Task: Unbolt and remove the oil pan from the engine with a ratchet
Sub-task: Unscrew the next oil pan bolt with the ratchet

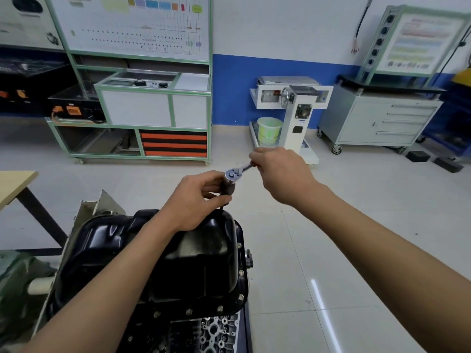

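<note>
Workshop tile floor, wall charts (135, 24) too blurry to read. Both arms stretched out: my left hand (196, 200) pinches the extension (227, 188) under the ratchet (235, 171), and my right hand (283, 174) is wrapped round its handle. All this is over the far edge of the oil pan (204, 263), which sits on the engine (219, 329).

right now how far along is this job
Done: nothing visible; the oil pan sits on the engine. In hand: right hand holds the ratchet, left hand grips its extension at the pan's far edge. Left: bolts along the right and near flange, then lifting it off.
</note>
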Action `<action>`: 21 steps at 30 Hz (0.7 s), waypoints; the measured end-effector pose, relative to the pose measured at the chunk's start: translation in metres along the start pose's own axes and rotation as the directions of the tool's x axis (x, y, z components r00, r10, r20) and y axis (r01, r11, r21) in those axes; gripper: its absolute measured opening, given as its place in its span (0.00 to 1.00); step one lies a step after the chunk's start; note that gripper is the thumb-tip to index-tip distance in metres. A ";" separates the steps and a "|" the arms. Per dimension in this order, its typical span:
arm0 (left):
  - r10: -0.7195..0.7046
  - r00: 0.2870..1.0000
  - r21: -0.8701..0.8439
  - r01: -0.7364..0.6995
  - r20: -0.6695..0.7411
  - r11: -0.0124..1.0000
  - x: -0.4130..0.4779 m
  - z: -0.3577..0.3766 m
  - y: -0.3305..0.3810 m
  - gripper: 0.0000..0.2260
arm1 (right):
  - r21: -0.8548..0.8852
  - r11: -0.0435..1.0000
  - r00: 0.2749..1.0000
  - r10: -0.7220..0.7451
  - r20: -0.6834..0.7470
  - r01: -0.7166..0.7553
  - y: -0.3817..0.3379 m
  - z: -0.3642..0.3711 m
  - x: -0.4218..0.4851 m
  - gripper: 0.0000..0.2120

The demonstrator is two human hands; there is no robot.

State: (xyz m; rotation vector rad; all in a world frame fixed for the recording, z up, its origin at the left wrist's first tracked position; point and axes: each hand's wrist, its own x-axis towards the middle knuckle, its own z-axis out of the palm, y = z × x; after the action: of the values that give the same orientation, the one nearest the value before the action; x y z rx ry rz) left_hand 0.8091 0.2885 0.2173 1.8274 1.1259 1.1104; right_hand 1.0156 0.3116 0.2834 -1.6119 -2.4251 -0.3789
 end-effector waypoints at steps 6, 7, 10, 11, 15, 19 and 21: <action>-0.008 1.000 0.040 0.008 0.014 0.999 0.000 -0.002 -0.002 0.11 | 0.191 0.972 0.988 -0.150 0.048 0.138 -0.003 0.015 0.020 0.34; -0.003 1.000 0.039 0.003 0.005 0.999 0.000 -0.002 -0.002 0.09 | 0.189 0.972 0.987 -0.153 0.046 0.142 -0.003 0.016 0.020 0.33; 0.011 0.999 0.029 -0.010 -0.033 1.000 0.000 0.000 -0.001 0.07 | 0.093 0.988 0.992 -0.123 0.018 0.121 -0.001 0.010 0.014 0.26; 0.012 0.999 0.023 -0.011 -0.045 1.000 0.000 0.001 -0.001 0.08 | 0.035 0.993 0.993 -0.114 0.013 0.113 -0.002 0.005 0.009 0.20; 0.007 0.995 0.010 -0.006 -0.103 1.000 0.001 0.002 -0.006 0.11 | -0.092 0.995 0.998 -0.027 0.048 0.032 -0.011 -0.019 -0.018 0.05; 0.013 0.987 0.019 -0.010 -0.159 1.000 0.002 0.002 -0.009 0.12 | 0.105 0.994 0.991 -0.031 0.129 0.017 -0.032 -0.031 -0.046 0.17; 0.020 0.987 0.038 -0.014 -0.161 0.999 0.001 0.002 -0.009 0.13 | 0.254 0.967 0.986 -0.027 0.163 -0.015 -0.048 -0.029 -0.054 0.22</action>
State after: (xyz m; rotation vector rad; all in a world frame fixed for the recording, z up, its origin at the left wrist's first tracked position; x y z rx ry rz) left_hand 0.8083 0.2926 0.2094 1.8036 1.2327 1.2745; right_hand 0.9928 0.2372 0.2890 -1.5778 -2.4746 0.0688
